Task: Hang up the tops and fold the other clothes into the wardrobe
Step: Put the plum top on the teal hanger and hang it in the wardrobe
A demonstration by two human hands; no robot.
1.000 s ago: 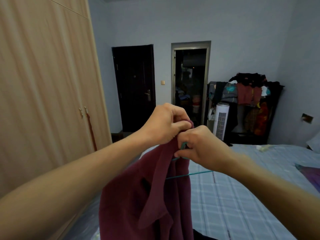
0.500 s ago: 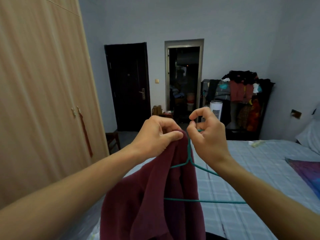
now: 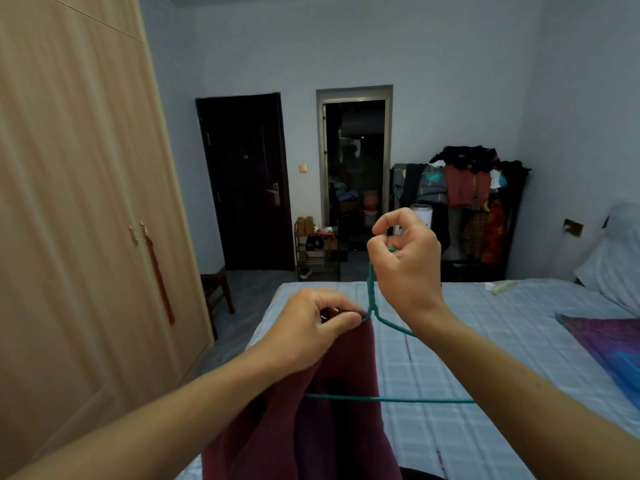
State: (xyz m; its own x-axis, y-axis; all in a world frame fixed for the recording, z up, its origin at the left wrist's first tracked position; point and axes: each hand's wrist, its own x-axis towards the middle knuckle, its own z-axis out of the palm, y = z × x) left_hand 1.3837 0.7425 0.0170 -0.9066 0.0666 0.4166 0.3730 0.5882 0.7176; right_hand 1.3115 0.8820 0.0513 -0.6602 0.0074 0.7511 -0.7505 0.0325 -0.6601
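We're in a dim, pale-walled room: wooden wardrobe (image 3: 86, 202) on our left, dark door (image 3: 246, 181) ahead, open doorway (image 3: 355, 168) beside it, cluttered clothes rack (image 3: 478, 188) right, checked bed (image 3: 519, 306) below.

Both my forearms bare, reaching forward from lower corners of view, converging toward centre. My left hand (image 3: 308, 336) lower: back of hand up, fingers curled, thumb pressed along index, pinching top edge of maroon top (image 3: 343, 393). My right hand (image 3: 407, 263) higher, to right: wrist raised, back of hand toward me, fingers curled round hook of green hanger (image 3: 371, 289), index arched over thumb. Hands near each other, not touching. Right fingertips partly hidden behind knuckles.
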